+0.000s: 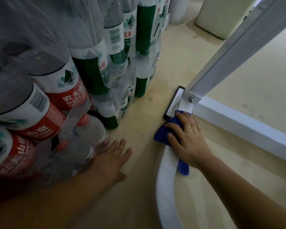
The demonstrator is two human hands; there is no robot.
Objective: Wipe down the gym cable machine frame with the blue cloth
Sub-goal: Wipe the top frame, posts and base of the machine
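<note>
**Blue cloth down on the base tube**

Your left hand (112, 161) lies flat on the pale floor (139, 204), fingers straight, beside the shrink-wrapped water bottle packs (40, 109). Your right hand (188, 139), fingers splayed, presses the crumpled blue cloth (162, 133) onto the curved white metal frame tube (165, 195) (just short of the bolted joint (191, 100)). Beyond, a slanted grey strut (238, 47) rises.

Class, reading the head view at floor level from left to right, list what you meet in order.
Shrink-wrapped red-label water bottles → left hand → blue cloth → white frame bar. The right hand overlaps the cloth, so it is left out.
</note>
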